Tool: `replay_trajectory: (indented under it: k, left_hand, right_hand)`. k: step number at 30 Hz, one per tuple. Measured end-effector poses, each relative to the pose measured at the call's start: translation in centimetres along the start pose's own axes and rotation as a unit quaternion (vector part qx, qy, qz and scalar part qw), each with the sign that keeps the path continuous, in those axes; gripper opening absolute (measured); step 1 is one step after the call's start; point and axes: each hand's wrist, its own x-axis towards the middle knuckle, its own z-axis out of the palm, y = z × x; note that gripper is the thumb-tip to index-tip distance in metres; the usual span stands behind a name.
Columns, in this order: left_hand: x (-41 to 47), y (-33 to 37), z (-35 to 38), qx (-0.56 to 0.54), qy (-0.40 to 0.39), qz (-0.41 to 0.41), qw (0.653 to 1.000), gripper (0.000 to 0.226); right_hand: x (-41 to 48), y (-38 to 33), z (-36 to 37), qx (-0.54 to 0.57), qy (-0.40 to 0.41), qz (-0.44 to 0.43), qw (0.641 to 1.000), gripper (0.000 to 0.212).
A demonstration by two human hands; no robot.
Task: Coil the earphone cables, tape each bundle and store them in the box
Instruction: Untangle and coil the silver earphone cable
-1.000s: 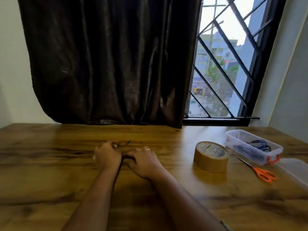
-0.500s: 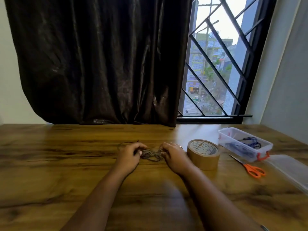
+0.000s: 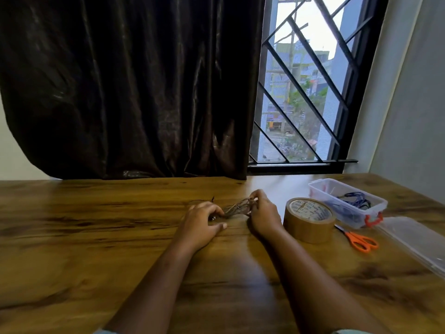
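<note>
Left hand (image 3: pixel 199 222), right hand (image 3: pixel 263 214) now apart, cable (image 3: pixel 237 208) between, tape roll (image 3: pixel 309 225) beside.

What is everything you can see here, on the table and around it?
earphone cable bundle: one, dark, table centre
tape roll: one, brown, right of the bundle
box: one, clear, red latch, far right
blue cables: count unclear, inside the box
scissors: one, orange handles, beside the box
lid: one, clear, right edge
table: one, brown wood
curtain: one, dark brown, behind table
window grille: one, black, right of curtain
hands: left hand, right hand, gripping the bundle
</note>
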Motion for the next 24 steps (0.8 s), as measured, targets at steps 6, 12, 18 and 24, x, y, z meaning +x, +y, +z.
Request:
replay_trajectory:
  k: [6, 12, 18, 24]
  left_hand:
    - [0.7, 0.0, 0.3, 0.002, 0.043, 0.005, 0.999, 0.012]
    - [1.4, 0.1, 0.2, -0.171, 0.155, -0.018, 0.973, 0.016]
    - [1.0, 1.6, 0.2, -0.298, 0.140, -0.020, 0.944, 0.016]
    - [1.0, 2.2, -0.2, -0.333, 0.192, -0.034, 0.922, 0.016]
  right_hand:
    - [0.5, -0.9, 0.4, 0.228, -0.005, -0.007, 0.974, 0.020]
    - [1.1, -1.3, 1.0, 0.257, -0.008, -0.068, 0.964, 0.016]
    - [-0.6, -2.6, -0.1, 0.269, -0.098, -0.124, 0.950, 0.025]
    - [-0.5, -2.7, -0.3, 0.105, -0.119, -0.176, 0.972, 0.019]
